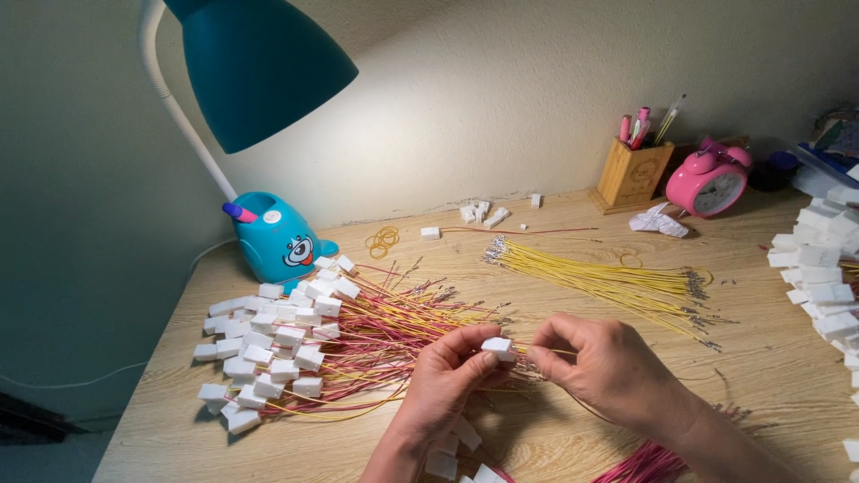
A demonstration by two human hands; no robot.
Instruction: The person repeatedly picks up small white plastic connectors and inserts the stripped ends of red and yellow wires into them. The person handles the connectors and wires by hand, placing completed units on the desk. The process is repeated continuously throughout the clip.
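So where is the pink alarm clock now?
In the head view, the pink alarm clock stands far right on the desk, beside the wooden pen holder.

The lamp (259, 67) shade runs off the top edge. White connectors (819, 277) at the right are cut by the frame, as are the red wires (649, 465) at the bottom. The right hand (608, 367) hides the wire end it pinches. The clock (711, 183) face is too small to read.

Wooden desk (769, 358): wired connector heap (277, 344), yellow wires (608, 282), lamp (277, 237), clock (710, 182).
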